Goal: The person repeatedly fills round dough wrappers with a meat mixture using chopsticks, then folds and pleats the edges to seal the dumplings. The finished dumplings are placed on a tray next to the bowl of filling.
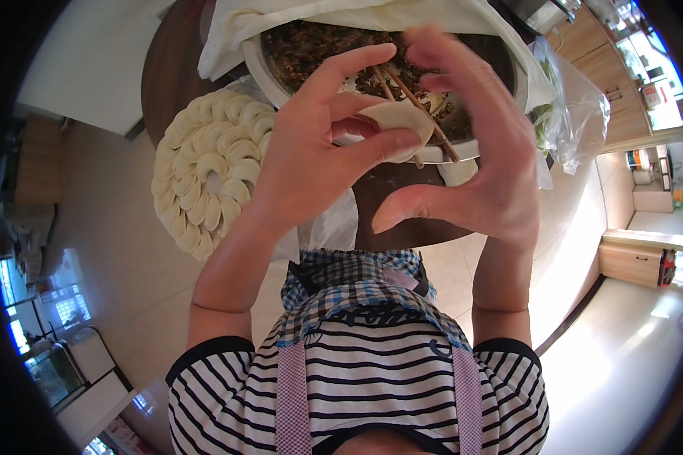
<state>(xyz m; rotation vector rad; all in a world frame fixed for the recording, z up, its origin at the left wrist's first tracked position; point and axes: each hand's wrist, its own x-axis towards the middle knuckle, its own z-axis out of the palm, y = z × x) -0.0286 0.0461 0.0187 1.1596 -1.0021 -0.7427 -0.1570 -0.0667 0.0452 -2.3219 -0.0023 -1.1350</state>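
Note:
Between the thumb and fingers of my left hand (324,136) is a dumpling wrapper (405,120), curved in the grip; what lies inside it cannot be made out. My right hand (484,125) is raised to the right of it, blurred at the fingertips, thumb and fingers wide apart and holding nothing. Behind both hands stands a metal basin (262,62) with dark chopped filling (313,48). A pair of wooden chopsticks (427,114) leans over the basin's near rim. Another pale round of dough (458,172) lies on the table below that rim, partly hidden by my right hand.
Folded dumplings (205,165) are arranged in rings at the left side of the round dark wooden table (168,74). White cloth (227,34) drapes around the basin. A clear plastic bag (575,108) with something green sits at the right. The table's near edge borders my checked apron (353,273).

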